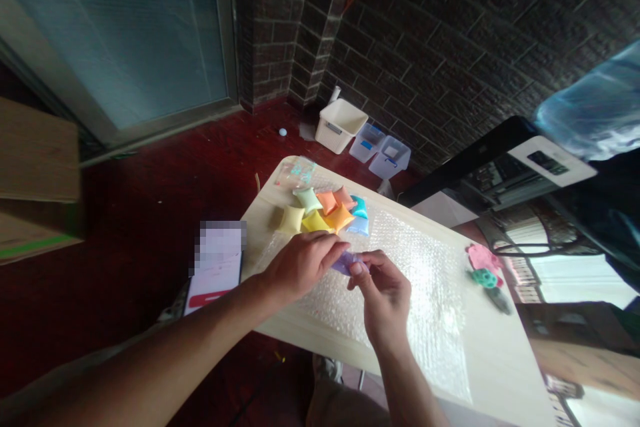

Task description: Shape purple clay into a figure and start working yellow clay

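Note:
A small purple pillow-shaped packet (344, 264) is held above the table between both hands. My left hand (301, 267) pinches its left end, with the fingers partly hidden behind the back of the hand. Thumb and fingers of my right hand (387, 288) close on its right end. Just beyond lie several similar packets, among them a pale yellow packet (291, 219), a pale green packet (307, 199), a yellow packet (315, 221), an amber packet (341, 217) and a light blue packet (359, 226). Bubble wrap (415, 267) spreads under the hands.
The pale table (500, 360) carries a clear bag (296, 172) at its far left corner. Pink (483, 257) and green (484, 278) pieces sit at its right edge. A lit screen (215, 267) stands left. Bins, including a white basket (345, 121), rest on the red floor.

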The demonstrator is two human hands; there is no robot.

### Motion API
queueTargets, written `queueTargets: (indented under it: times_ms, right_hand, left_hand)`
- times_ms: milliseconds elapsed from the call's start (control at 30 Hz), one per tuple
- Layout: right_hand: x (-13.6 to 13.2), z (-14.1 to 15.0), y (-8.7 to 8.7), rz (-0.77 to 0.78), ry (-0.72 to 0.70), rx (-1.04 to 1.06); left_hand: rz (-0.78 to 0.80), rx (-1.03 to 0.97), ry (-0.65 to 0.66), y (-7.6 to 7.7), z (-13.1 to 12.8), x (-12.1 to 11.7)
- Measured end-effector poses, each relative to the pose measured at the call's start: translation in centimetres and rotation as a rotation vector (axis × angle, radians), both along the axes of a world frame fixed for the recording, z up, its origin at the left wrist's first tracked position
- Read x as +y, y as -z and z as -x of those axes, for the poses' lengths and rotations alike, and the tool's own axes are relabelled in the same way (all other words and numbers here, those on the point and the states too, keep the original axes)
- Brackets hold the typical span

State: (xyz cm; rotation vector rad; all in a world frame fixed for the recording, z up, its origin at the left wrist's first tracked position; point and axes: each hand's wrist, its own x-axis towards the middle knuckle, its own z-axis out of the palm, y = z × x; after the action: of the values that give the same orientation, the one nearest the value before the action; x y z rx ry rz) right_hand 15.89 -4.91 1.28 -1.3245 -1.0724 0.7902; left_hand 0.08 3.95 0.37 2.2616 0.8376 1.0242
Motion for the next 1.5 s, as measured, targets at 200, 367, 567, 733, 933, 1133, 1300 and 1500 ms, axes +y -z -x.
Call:
queueTargets:
  times_ms: [200,367,567,733,933,1133,1300,1500]
  right_hand:
    - [-0.1,0.3,-0.1,0.009,-0.007,-0.007]
    - [-0.3,0.4,-0.2,0.133,0.028,-0.072]
    - [-0.7,-0.2,-0.3,0.207,-0.025,0.002]
    - [-0.8,-0.9,-0.1,0.269,-0.24,0.399]
    - [-0.3,-1.1,-0.3,0.281,-0.112,0.587]
    - [-0.3,-1.6,-0.1,0.248,-0.055,0.465]
    - [-0.7,-2.2,-0.8,0.085,0.105,0.33]
    - [-1.5,-2.7,-1.4,0.003,0.095,0.156]
  left_hand:
    - [-0.034,0.012,-0.086,-0.2,-0.1,-0.1]
    - [-0.145,0.082,-0.117,0.2,-0.6,-0.5]
    - [-0.288,0.133,-0.096,0.0,-1.3,-0.3]
    - [-0.348,0.121,-0.102,-0.2,-1.0,0.0]
    - [-0.224,0.105,0.034,-0.3,-0.6,-0.1]
    - [0.1,0.055,0.252,-0.1,-0.9,-0.7]
    - [0.108,0.053,0.236,0.2,-0.9,-0.7]
    - [0.083,0.071,0.243,-0.2,-0.6,-0.7]
